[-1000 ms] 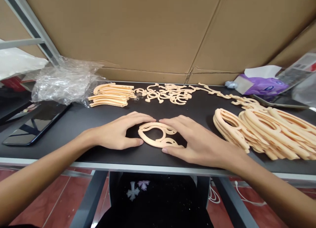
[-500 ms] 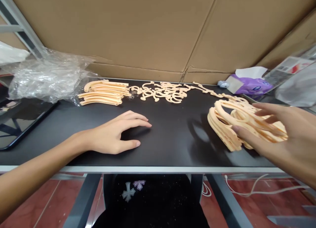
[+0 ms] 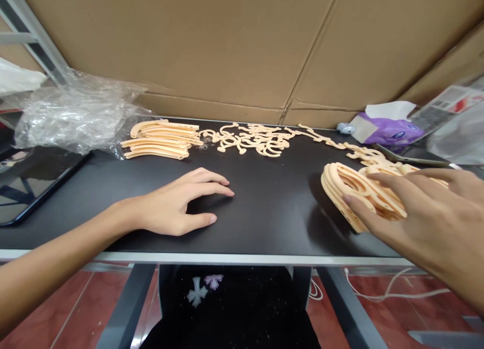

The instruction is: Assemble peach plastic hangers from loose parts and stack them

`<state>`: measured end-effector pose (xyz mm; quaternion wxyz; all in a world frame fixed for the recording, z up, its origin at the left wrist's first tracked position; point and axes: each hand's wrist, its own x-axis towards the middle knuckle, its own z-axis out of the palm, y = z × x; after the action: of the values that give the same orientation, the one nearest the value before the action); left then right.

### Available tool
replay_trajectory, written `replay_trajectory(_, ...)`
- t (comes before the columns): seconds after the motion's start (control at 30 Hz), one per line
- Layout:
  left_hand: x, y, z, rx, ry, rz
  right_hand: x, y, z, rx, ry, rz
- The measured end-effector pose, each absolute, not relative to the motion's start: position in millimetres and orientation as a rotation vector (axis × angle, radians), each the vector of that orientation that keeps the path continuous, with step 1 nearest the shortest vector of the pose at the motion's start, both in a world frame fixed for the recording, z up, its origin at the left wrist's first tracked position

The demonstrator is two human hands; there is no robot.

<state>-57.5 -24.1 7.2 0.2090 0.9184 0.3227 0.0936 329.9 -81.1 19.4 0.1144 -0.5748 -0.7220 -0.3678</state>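
My left hand rests on the black tabletop, palm down with fingers loosely stretched, holding nothing. At the right, my right hand spreads over a pile of cream-coloured curved plastic pieces. Its thumb lies along the near side of the pile, and its fingers reach across the top and far side. I see no firm grip; the hand covers the pile's right part. The uppermost piece has a looped end. Farther left lies a neat stack of long curved cream pieces.
Small loose cream hooked pieces lie scattered along the back edge, before a cardboard wall. Clear plastic wrapping and a dark glossy panel are at the left. A purple tissue pack stands at the back right.
My right hand has moved left and over the pile. The looped top piece, tilted up before, now lies flatter on the pile. My left hand has stayed put.
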Motion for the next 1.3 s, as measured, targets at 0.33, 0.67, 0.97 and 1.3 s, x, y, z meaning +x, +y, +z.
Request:
replay_trajectory(0.33, -58, -24, 7, 2.549, 0.892, 0.267, 335, 6, 49, -1.893, -2.392, -0.031)
replay_trajectory(0.67, -57, -24, 8, 2.553, 0.897, 0.265, 327, 32, 57, -2.150, -2.579, 0.341)
replay_trajectory(0.97, -56, -23, 8, 2.560, 0.899, 0.281, 324, 25, 58, -2.101, -2.554, 0.287)
replay_trajectory(1.3, -54, -25, 5, 2.587, 0.865, 0.372, 257, 31, 53, -1.676, -2.512, -0.054)
